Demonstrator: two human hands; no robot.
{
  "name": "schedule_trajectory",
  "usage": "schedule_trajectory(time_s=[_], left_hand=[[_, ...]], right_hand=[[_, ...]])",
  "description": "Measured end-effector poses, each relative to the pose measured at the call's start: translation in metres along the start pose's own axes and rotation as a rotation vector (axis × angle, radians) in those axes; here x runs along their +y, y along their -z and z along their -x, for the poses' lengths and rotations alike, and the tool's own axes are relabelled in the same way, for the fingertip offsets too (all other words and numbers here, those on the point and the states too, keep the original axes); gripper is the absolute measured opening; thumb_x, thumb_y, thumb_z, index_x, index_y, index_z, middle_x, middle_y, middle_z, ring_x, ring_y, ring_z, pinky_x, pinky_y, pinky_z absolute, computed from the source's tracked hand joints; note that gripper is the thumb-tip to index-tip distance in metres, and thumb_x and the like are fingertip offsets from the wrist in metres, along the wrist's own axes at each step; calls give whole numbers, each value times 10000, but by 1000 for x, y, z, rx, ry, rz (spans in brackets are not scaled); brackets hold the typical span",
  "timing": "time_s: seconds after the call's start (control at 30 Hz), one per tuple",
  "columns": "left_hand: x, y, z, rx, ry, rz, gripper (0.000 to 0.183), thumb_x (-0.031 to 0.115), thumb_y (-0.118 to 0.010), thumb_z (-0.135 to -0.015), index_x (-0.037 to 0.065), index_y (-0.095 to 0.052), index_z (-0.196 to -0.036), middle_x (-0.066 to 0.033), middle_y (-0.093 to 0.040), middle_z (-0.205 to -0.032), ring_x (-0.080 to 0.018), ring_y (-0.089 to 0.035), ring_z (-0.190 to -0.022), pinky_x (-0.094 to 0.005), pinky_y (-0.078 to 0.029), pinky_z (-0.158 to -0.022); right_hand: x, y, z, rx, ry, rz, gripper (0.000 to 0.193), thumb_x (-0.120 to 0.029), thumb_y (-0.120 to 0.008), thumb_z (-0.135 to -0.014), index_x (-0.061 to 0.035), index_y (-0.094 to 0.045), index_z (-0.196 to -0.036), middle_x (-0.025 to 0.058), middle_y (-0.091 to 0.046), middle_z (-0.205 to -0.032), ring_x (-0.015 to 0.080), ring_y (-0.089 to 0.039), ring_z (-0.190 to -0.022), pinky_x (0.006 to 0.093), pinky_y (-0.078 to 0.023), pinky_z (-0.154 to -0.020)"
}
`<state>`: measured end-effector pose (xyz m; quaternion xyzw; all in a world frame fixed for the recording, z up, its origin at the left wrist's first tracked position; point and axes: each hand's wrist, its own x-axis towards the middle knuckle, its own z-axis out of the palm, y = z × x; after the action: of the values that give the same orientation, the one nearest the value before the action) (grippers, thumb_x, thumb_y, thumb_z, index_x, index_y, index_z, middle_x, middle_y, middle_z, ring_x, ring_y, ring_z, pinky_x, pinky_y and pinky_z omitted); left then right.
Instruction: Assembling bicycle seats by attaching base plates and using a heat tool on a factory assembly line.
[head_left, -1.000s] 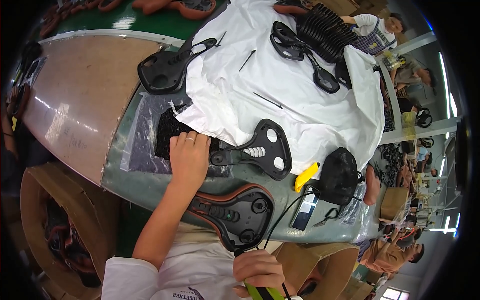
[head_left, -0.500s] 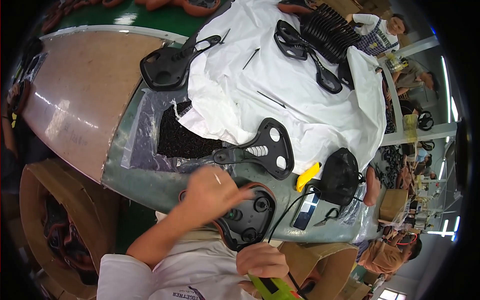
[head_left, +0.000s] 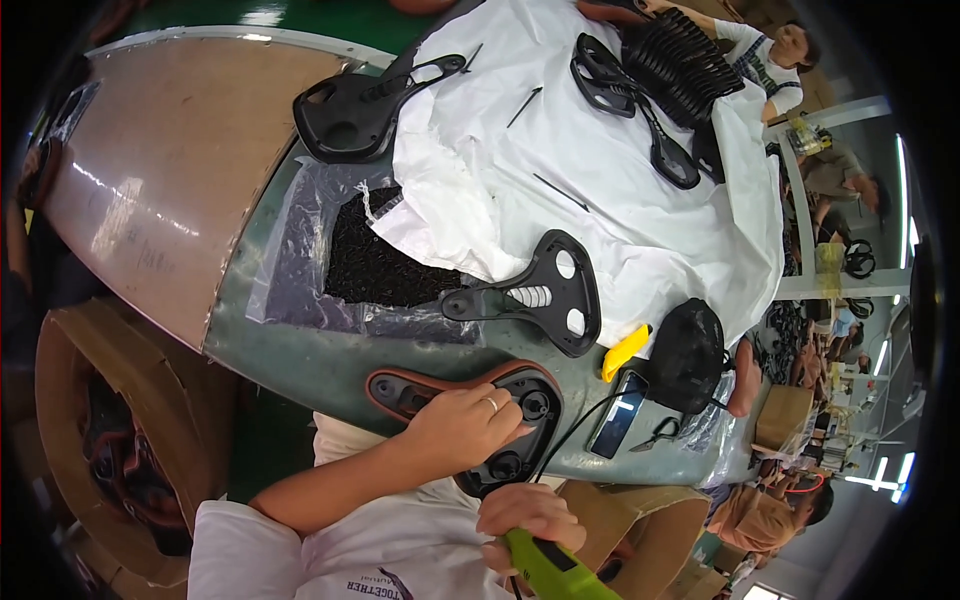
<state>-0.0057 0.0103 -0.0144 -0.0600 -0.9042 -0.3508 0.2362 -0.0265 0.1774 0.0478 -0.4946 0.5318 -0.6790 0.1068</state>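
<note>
A bicycle saddle (head_left: pixel 545 385) with a brown edge lies underside up at the table's near edge, its narrow nose to the left. My left hand (head_left: pixel 468 428), a ring on one finger, is closed over the saddle's middle; whatever its fingers may hold is hidden. At the lower edge my right hand (head_left: pixel 530 515) grips a green power tool (head_left: pixel 555 570) with a dark panel; its working end is out of sight. Just beyond the saddle sits a black plastic saddle-shaped part (head_left: pixel 575 290) with a white ribbed strip.
A plastic bag of small black pieces (head_left: pixel 385 255) lies left of a white cloth (head_left: pixel 500 130). Another black saddle part (head_left: pixel 345 120) stands far left. Right are a yellow object (head_left: pixel 626 352), black pouch (head_left: pixel 685 355), phone (head_left: pixel 618 415) and scissors (head_left: pixel 657 434). Cardboard boxes (head_left: pixel 200 420) flank me.
My left hand has come down and right onto the saddle, its blur gone. My right hand and the green power tool have shifted only slightly. The whole view has moved a little.
</note>
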Motion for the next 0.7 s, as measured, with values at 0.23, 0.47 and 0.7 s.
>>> schedule_trajectory(time_s=[0.23, 0.47, 0.7], left_hand=[[-3, 2, 1, 2, -22, 178, 271, 256, -829, -893, 99, -613, -847, -39, -585, -824, -243, -641, -760, -369, -557, -661], [7, 31, 18, -126, -145, 154, 243, 227, -838, -864, 98, -633, -845, -31, -552, -796, -216, -590, -708, -361, -493, -605], [12, 36, 11, -114, -258, -30, 209, 239, -797, -880, 86, -657, -908, -14, -556, -821, -182, -600, -764, -323, -480, -651]], right_hand=[[-14, 31, -48, -125, -144, -424, 681, 35, -898, -790, 15, -550, -1375, 141, -656, -735, 281, -638, -567, 421, -526, -513], [-20, 21, -45, 445, 69, 49, 525, -225, -833, -943, -102, -413, -1234, 66, -599, -692, 217, -599, -504, 392, -552, -500], [-18, 28, -43, 419, -100, -207, 557, -176, -804, -935, -117, -407, -1321, 86, -631, -739, 244, -618, -522, 414, -555, -534]])
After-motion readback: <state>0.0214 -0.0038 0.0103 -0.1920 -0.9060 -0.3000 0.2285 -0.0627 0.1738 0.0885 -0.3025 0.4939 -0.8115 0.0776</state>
